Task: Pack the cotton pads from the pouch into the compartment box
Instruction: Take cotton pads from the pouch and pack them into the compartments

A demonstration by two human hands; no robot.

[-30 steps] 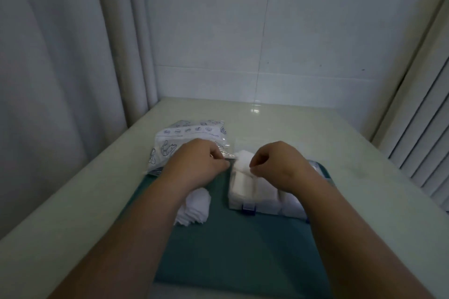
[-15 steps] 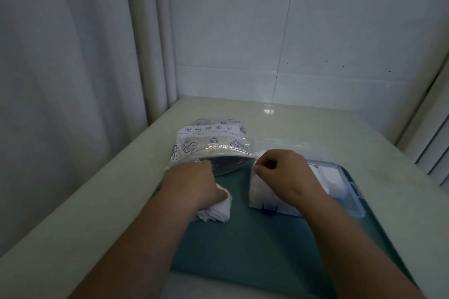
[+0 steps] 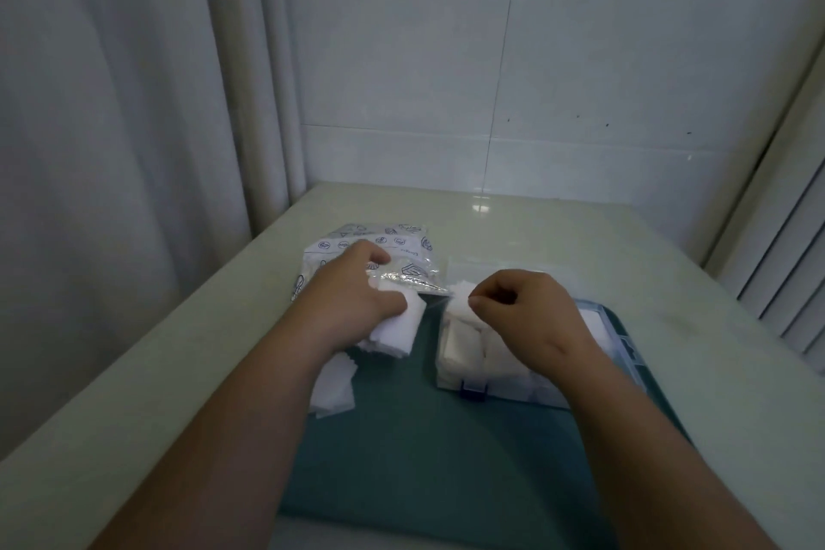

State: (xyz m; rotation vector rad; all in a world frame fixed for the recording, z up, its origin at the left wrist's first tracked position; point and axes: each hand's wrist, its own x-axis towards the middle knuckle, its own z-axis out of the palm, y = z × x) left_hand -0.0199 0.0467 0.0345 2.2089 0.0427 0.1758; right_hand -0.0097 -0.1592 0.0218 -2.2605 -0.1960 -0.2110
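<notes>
A printed clear plastic pouch (image 3: 393,243) lies at the back left of the teal mat (image 3: 428,451). My left hand (image 3: 352,295) grips a stack of white cotton pads (image 3: 399,328) just in front of the pouch mouth. A second small heap of loose pads (image 3: 332,389) lies on the mat under my left forearm. The clear compartment box (image 3: 625,353) sits to the right, its near compartments full of white pads (image 3: 460,353). My right hand (image 3: 522,308) hovers over the box's left end and pinches a pad (image 3: 460,295) between thumb and fingers.
The mat lies on a pale countertop (image 3: 580,246) that ends at a tiled wall behind. A curtain (image 3: 111,147) hangs along the left edge. Slatted blinds (image 3: 785,263) stand at the right. The box has a blue latch (image 3: 473,391) on its near side.
My left hand has lifted from the loose pads on the mat to the pouch mouth and now grips a stack of pads. My right hand stays over the box's left end.
</notes>
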